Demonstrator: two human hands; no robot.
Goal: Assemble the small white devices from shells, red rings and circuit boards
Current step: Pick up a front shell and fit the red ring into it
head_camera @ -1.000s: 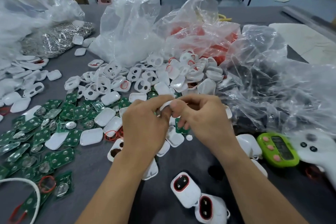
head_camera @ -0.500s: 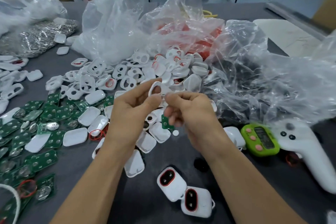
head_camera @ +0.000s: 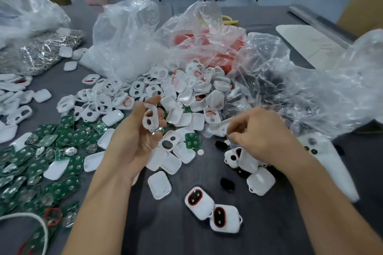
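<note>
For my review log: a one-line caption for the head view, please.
Left hand holds a white shell; right hand, fingers curled, beside the shell pile; green boards at left.

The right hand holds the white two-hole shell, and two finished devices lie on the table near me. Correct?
No: the left hand holds the white two-hole shell, as the head view shows. The two finished devices do lie near you.

Glossy white plastic shells (head_camera: 187,97), crinkly clear plastic bags (head_camera: 290,93), matt grey tabletop (head_camera: 165,234).
</note>
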